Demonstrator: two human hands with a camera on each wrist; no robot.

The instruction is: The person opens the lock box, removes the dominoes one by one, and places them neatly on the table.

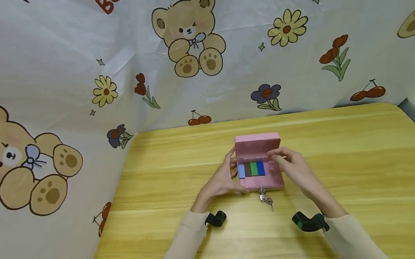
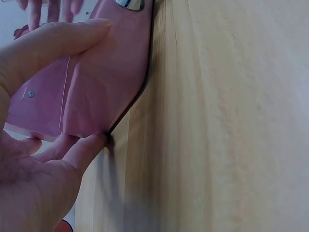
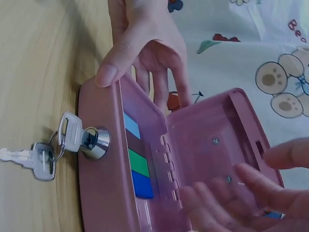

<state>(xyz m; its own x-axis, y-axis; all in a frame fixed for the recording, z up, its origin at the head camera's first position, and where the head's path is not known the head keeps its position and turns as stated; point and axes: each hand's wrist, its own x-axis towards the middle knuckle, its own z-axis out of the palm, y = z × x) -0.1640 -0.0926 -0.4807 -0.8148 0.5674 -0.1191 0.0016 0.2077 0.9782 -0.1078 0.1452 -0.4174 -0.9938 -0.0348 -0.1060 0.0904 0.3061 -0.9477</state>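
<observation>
A pink metal cash box (image 1: 279, 183) lies on the table with its hinged lid (image 1: 257, 147) raised. Inside, flat blocks stand side by side: light blue (image 1: 241, 171), brown (image 1: 247, 169), green (image 1: 254, 169) and dark blue (image 1: 260, 168). My left hand (image 1: 223, 177) grips the box's left end, its thumb (image 2: 72, 38) at the front edge and its fingers (image 2: 79, 152) against the side wall. Over the right part of the box hovers my right hand (image 1: 288, 163), fingers spread and loosely bent; I see nothing clearly held. A key (image 3: 72, 133) sits in the front lock (image 3: 99, 143).
A second key (image 3: 41, 159) hangs from the ring in front of the box. The wooden table (image 1: 173, 157) extends around it. A white cloth (image 1: 247, 76) printed with bears and flowers rises behind the table and at its left. Both wrists carry black camera mounts (image 1: 310, 222).
</observation>
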